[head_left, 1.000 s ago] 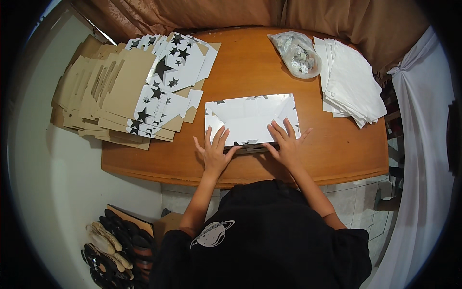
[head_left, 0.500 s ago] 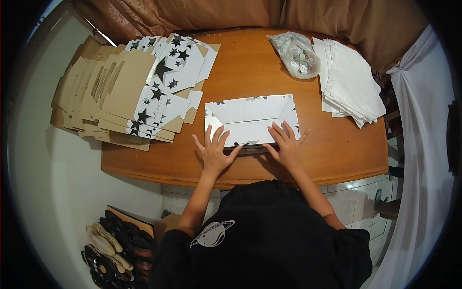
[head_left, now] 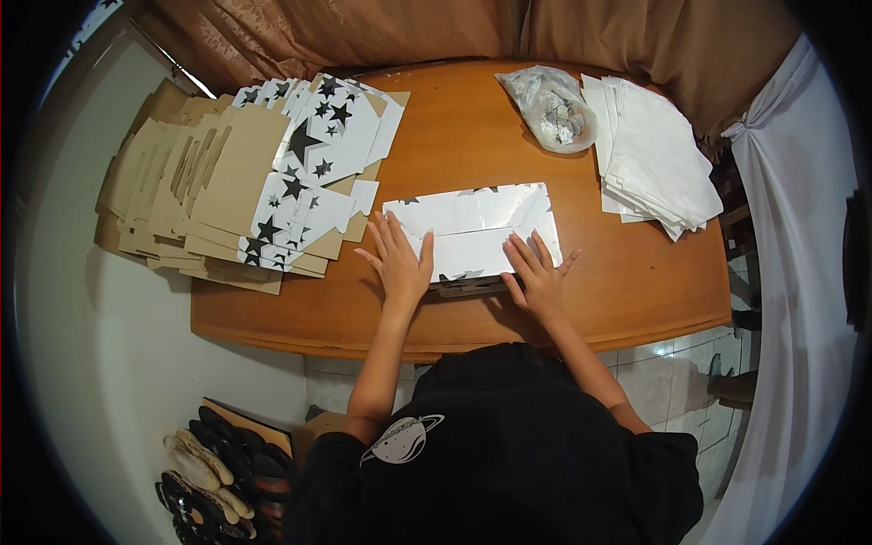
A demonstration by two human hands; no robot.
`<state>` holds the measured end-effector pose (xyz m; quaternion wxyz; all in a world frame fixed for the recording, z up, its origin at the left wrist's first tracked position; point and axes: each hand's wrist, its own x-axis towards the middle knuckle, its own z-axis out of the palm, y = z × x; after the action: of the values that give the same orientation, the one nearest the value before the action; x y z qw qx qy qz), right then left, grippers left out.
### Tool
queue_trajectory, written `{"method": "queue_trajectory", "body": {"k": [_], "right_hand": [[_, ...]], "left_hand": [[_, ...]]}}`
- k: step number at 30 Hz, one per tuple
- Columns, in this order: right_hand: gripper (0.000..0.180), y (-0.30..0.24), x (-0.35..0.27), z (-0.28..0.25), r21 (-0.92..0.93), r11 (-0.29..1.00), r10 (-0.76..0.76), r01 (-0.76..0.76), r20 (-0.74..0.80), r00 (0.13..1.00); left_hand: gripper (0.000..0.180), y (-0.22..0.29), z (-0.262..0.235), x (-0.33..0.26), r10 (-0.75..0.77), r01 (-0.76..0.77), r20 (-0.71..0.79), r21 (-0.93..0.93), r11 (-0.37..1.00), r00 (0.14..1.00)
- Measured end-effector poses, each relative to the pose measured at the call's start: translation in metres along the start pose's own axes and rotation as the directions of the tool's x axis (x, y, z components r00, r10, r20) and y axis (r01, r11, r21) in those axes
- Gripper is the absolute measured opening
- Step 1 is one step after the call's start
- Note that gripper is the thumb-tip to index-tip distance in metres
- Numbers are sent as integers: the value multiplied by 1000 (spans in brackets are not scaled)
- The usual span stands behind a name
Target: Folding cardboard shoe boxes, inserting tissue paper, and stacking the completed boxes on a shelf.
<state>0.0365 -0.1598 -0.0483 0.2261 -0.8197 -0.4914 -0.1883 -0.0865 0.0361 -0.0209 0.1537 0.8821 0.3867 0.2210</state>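
Note:
A white cardboard box [head_left: 481, 214] with black stars along its edges stands on the wooden table, right in front of me. A seam crosses its upper face. My left hand [head_left: 400, 262] lies over the box's left end, fingers stretched toward its far left corner and thumb extended along the top. On the near right part of the box rests my right hand [head_left: 538, 274], its fingers spread and its thumb at the near edge. Neither hand grips anything. The box's near side is mostly in shadow, and its underside is hidden.
Flat cardboard blanks [head_left: 236, 173], some white with black stars, are piled at the table's left. A clear plastic bag [head_left: 556, 113] of small silvery pieces lies at the back right, beside a stack of white sheets [head_left: 658, 159]. Shoes [head_left: 218, 472] are on the lower left.
My left hand has slid forward onto the box's left end, its fingers now flatter and closer together. My right hand stays nearly in the same place on the box.

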Motion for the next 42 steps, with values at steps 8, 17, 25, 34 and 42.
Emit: {"method": "queue_trajectory", "body": {"k": [8,17,25,34,42], "right_hand": [[51,-35,27,-5,-27,987,159,-157,230,960],[55,-26,66,22,174,961,-266,214,386,883],[50,75,62,-25,-266,943,279,-198,313,908],[50,40,-13,-51,40,884,446,-465,221,867],[52,33,-32,-72,-1,796,583,-605,265,768]], "left_hand": [[76,26,1,1,600,-420,325,-480,770,731],[76,18,6,2,322,-267,-18,-601,753,947],[99,49,7,15,449,-450,366,-89,889,815],[117,126,43,80,850,-850,489,-349,394,193],[92,151,58,82,877,-869,460,-370,329,136]]}}
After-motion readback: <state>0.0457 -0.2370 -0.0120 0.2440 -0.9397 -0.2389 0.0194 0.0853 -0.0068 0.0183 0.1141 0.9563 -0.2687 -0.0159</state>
